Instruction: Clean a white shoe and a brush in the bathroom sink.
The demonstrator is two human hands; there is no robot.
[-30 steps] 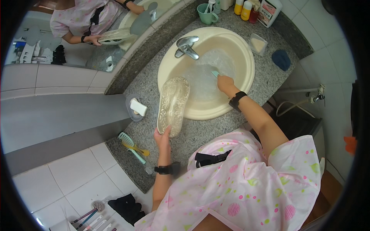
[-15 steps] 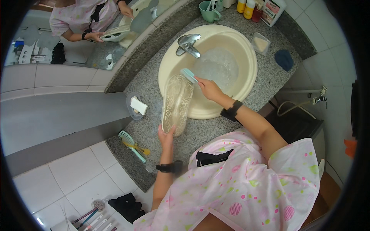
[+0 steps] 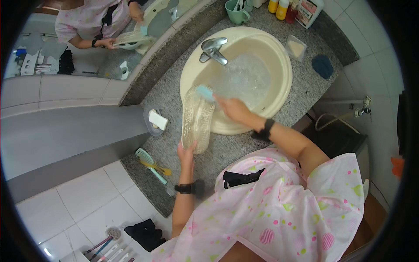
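My left hand point(image 3: 187, 153) grips the near end of a cream slipper point(image 3: 197, 120), its patterned sole facing up. The slipper's far end rests over the left rim of the oval cream washbasin point(image 3: 284, 94). In my right hand point(image 3: 235, 109), slightly blurred, is a light-blue scrubbing brush point(image 3: 205, 93) with its head against the far part of the sole. Cloudy, sudsy water point(image 3: 242, 83) stands in the basin, right of the slipper. Behind it is the chrome faucet point(image 3: 214, 50).
Left of the basin, a white soap bar point(image 3: 157, 119) sits in a dish. A green hairbrush point(image 3: 150, 165) lies near the counter's left end. At the back are a green mug point(image 3: 237, 12) and several bottles; a dark-blue cloth point(image 3: 322, 67) lies right. A mirror point(image 3: 91, 39) stands left.
The brush and my right hand have moved left and slightly nearer me, from the sole's right edge onto its far part. The slipper has shifted slightly left; my left hand keeps its grip.
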